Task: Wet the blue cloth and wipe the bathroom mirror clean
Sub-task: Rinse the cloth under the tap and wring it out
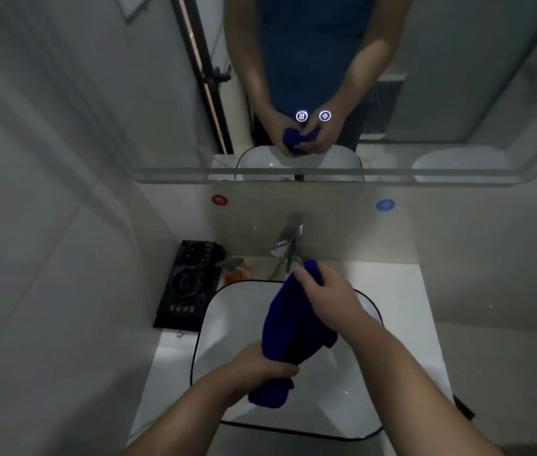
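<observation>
Our left hand (270,363) is closest to us. Its fingers are curled tight around the low end of the blue cloth (290,324), and a bit of cloth sticks out under the hand. Our right hand (326,291) is higher up and farther away. It grips the top end of the cloth with bent fingers, right by the tap (290,238). The cloth is bunched into a long roll between our two hands, and it hangs over the white sink (201,324). We cannot tell if water is running.

A black box (185,284) lies on the counter to the left of the sink. Something orange (236,274) sits next to it, near the tap. On the wall above the tap we see a red dot (219,200) on the left and a blue dot (385,204) on the right. The mirror (425,93) hangs above them. In it we see our arms and the cloth, and two small round lights (301,116) glow on the glass.
</observation>
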`<state>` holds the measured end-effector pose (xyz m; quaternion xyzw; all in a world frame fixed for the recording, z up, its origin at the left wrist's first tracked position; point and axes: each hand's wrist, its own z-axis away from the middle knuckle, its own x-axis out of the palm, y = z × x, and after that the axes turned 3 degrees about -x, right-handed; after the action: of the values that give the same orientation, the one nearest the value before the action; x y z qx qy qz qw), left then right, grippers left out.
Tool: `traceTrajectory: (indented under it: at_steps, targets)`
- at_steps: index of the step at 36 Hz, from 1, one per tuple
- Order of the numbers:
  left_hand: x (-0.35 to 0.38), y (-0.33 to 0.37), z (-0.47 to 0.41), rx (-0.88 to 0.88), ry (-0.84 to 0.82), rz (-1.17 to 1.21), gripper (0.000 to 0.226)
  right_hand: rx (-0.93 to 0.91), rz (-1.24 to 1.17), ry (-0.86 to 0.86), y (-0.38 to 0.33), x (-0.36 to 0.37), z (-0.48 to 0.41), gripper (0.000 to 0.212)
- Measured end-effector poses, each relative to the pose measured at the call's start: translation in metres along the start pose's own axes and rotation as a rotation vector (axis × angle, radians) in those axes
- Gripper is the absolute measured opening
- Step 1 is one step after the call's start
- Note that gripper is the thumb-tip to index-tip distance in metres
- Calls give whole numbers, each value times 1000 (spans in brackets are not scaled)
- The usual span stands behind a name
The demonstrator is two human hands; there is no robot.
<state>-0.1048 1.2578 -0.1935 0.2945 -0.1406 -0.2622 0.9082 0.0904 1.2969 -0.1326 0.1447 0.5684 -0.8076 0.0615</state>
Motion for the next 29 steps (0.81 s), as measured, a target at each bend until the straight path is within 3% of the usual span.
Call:
traceTrajectory:
  at_steps: [3, 6, 9, 13, 16, 18, 21, 25, 27, 29]
  targets:
    - [-9, -9, -2, -49, 45, -144, 63, -26, 44, -17, -1, -9, 1, 23]
    - [-12, -13, -1, -170, -33, -75, 73, -24, 40, -17, 2, -4, 9, 23]
    - [-15, -13, 5, -348, -190, 155, 83, -29, 31, 59, 9, 14, 19, 34]
    - [0, -18, 9, -288, -197, 739, 107, -45, 19, 111, 13, 38, 40, 29]
    - [14, -14, 9, -242, -92, 960, 111, -75, 83, -20, 18, 51, 64, 11]
    - [16, -7, 12, -223, -108, 1037, 114, -127, 216, -111, 26, 57, 79, 10]
    - [13, -3, 15, -203, -127, 1066, 103, -151, 311, -266, 38, 54, 96, 32]
    - [9, -4, 22, -234, -161, 1041, 88, -89, 195, -477, 37, 38, 97, 61]
    - [10, -2, 25, -232, -164, 1002, 76, -105, 126, -485, 38, 34, 93, 64]
    - [16, 2, 25, -208, -143, 965, 64, -193, 93, -342, 43, 33, 90, 50]
